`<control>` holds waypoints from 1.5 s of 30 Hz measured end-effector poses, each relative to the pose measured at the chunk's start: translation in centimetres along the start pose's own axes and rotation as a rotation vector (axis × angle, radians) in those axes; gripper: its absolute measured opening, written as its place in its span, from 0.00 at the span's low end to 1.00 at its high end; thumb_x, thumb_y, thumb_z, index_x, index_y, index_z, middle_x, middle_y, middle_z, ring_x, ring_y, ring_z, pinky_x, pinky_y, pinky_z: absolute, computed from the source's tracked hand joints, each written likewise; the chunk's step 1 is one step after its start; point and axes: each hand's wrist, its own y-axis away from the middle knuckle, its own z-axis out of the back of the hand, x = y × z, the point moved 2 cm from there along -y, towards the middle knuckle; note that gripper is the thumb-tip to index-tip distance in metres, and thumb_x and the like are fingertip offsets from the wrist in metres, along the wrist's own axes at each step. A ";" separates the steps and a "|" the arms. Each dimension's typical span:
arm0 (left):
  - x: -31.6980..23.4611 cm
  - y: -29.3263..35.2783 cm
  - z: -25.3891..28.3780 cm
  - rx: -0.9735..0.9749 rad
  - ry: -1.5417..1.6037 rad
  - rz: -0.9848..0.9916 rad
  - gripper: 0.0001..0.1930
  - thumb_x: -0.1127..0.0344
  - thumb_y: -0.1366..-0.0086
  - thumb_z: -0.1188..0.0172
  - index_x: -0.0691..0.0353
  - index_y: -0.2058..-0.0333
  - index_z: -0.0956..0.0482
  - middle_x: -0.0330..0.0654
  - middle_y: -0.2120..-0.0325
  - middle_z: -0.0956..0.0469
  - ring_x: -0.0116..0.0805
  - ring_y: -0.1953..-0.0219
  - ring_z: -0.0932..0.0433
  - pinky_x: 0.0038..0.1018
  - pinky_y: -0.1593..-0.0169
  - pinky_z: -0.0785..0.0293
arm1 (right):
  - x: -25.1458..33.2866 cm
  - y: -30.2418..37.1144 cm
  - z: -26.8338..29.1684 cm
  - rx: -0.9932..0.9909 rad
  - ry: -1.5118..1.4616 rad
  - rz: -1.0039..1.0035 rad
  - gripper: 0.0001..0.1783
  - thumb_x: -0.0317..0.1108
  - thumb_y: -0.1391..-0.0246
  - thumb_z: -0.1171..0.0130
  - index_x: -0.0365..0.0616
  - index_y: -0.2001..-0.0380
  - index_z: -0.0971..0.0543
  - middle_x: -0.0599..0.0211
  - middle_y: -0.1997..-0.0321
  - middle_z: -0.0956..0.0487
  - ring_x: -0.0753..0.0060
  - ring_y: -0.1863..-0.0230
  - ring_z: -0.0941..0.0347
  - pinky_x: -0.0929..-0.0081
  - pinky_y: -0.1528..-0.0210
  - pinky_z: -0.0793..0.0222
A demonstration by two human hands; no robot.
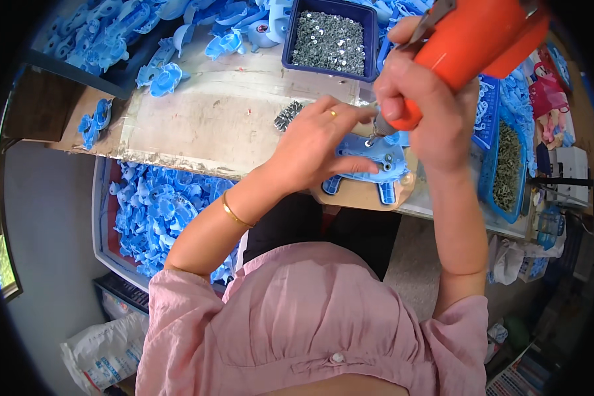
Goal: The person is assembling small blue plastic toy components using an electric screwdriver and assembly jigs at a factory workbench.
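My right hand (424, 109) is wrapped round an orange power screwdriver (472, 49), held tilted with its nose down and to the left. The tip meets a blue plastic toy part (363, 155) beside a small round metal piece. That part lies on a tan board (401, 193) at the table's front edge. My left hand (313, 138), with a ring and a gold bangle, rests over the part's left side, thumb and fingers apart. Just behind it is a small heap of screws (288, 115).
A dark blue bin of small metal pieces (330, 43) stands at the back. Blue plastic parts (112, 33) pile at the far left. More fill a crate (102, 218) below the table's left edge. To the right is a light blue basket of small pieces (508, 165).
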 end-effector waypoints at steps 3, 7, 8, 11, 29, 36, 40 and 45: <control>-0.1 1.4 0.6 0.054 -0.220 0.063 0.30 0.47 0.48 0.27 0.60 0.52 0.21 0.44 0.56 0.21 0.47 0.54 0.26 0.37 0.49 0.30 | -1.6 1.0 -1.0 -0.058 0.073 -0.073 0.18 0.29 0.44 0.43 0.32 0.52 0.28 0.66 0.76 0.25 0.81 0.82 0.33 0.82 0.78 0.38; 0.0 2.3 0.1 0.063 -0.326 0.146 0.33 0.45 0.50 0.27 0.60 0.50 0.22 0.43 0.52 0.24 0.46 0.52 0.28 0.39 0.47 0.32 | -3.8 1.4 -1.3 -0.107 -0.005 -0.068 0.14 0.28 0.44 0.42 0.32 0.56 0.25 0.66 0.77 0.24 0.81 0.81 0.30 0.81 0.77 0.35; 0.0 2.3 0.1 0.063 -0.326 0.150 0.33 0.45 0.50 0.27 0.60 0.50 0.22 0.43 0.52 0.24 0.46 0.52 0.28 0.39 0.47 0.32 | -4.1 1.6 -1.0 -0.100 0.018 -0.080 0.13 0.28 0.44 0.42 0.32 0.57 0.25 0.66 0.77 0.24 0.81 0.81 0.30 0.81 0.77 0.34; 0.0 2.2 0.0 0.057 -0.331 0.158 0.32 0.47 0.50 0.27 0.60 0.51 0.22 0.43 0.53 0.24 0.46 0.53 0.28 0.39 0.48 0.31 | -4.5 1.8 -1.3 -0.102 0.014 -0.103 0.13 0.28 0.44 0.42 0.32 0.58 0.25 0.66 0.77 0.24 0.80 0.80 0.30 0.80 0.77 0.34; -0.7 2.0 -0.4 -0.020 -0.284 0.057 0.09 0.63 0.47 0.29 0.54 0.68 0.19 0.31 0.56 0.20 0.38 0.52 0.27 0.35 0.50 0.31 | -1.4 1.3 -0.8 -0.167 0.013 -0.051 0.15 0.29 0.44 0.43 0.34 0.54 0.27 0.65 0.79 0.26 0.79 0.82 0.33 0.79 0.78 0.36; -1.0 2.3 -0.7 -0.053 -0.188 0.060 0.08 0.64 0.45 0.30 0.55 0.67 0.19 0.31 0.59 0.19 0.38 0.55 0.27 0.34 0.51 0.32 | -1.4 1.4 -0.8 -0.162 0.028 -0.037 0.15 0.28 0.45 0.44 0.34 0.55 0.27 0.64 0.79 0.26 0.78 0.82 0.33 0.79 0.78 0.37; -0.8 2.3 -1.0 -0.040 -0.016 0.097 0.06 0.67 0.43 0.32 0.57 0.68 0.19 0.34 0.61 0.19 0.41 0.56 0.27 0.37 0.50 0.32 | -1.2 1.6 -0.8 -0.162 -0.001 -0.045 0.16 0.28 0.46 0.44 0.33 0.55 0.27 0.63 0.79 0.25 0.78 0.82 0.33 0.79 0.78 0.36; -1.1 2.8 -1.0 -0.044 -0.107 0.121 0.21 0.63 0.47 0.28 0.61 0.55 0.23 0.41 0.53 0.22 0.47 0.52 0.28 0.39 0.46 0.32 | -1.7 1.8 -1.1 -0.137 0.018 -0.080 0.16 0.29 0.45 0.43 0.32 0.54 0.27 0.62 0.77 0.24 0.78 0.82 0.32 0.79 0.78 0.36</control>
